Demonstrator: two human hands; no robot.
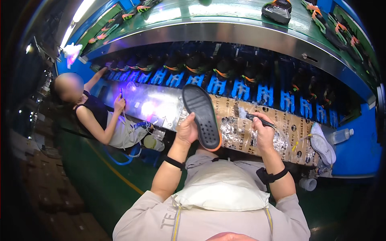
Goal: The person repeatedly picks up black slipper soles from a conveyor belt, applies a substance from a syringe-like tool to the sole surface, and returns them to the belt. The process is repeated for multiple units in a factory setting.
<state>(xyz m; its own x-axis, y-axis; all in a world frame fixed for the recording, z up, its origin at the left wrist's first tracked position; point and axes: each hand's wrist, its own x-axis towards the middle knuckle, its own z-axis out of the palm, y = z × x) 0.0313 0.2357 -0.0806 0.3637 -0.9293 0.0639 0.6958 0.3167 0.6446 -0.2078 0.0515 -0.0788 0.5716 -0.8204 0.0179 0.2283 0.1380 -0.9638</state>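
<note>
Left hand [187, 130] grips shoe sole [202, 116], tread up; right hand [263, 129] clenched on a dark tool [257, 119], probably a brush. Keep sole steady, strokes even along its edge.

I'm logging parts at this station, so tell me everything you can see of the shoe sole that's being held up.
The shoe sole is dark grey to black, rubbery-looking, with a raised rim and rows of small round dimples across its facing surface. A thin orange edge shows at its lower end. It stands nearly upright, tilted slightly left, in front of the taped cardboard-covered ledge. The left hand grips its lower left edge; the right hand, holding a dark slim tool, does not touch it.
</note>
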